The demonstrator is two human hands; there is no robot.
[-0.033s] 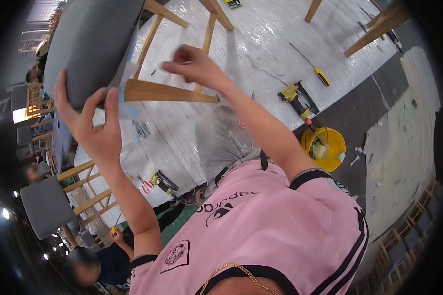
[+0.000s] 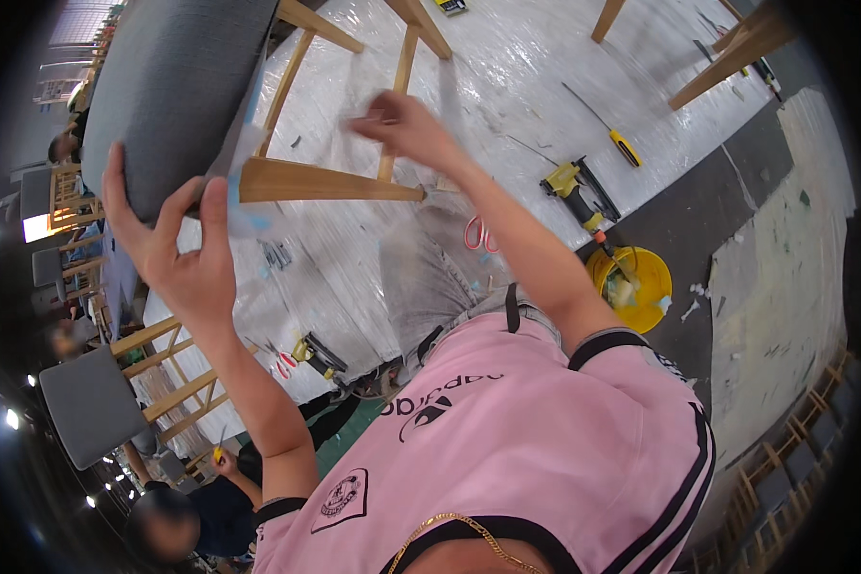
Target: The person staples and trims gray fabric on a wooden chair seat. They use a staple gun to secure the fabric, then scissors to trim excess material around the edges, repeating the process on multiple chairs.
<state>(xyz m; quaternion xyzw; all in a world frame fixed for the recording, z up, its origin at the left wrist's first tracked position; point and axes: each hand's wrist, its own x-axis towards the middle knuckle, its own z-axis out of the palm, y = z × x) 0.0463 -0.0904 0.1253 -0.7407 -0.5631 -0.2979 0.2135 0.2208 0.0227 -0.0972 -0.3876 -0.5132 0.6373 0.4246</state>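
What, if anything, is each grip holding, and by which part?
The left grip holds the grey chair seat by its near corner. The right grip is curled and blurred; whether it holds anything cannot be told.

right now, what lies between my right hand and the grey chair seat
In the head view, a slanting wooden rail and a small dark scrap lie between your right hand and the grey chair seat, plastic sheeting beneath.

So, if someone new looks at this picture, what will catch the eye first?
The pink shirt in the lower middle probably comes first, then the large grey padded seat at upper left, with the left hand on its near end. Next may be the yellow bucket, right of centre, with a black-yellow staple gun above it.
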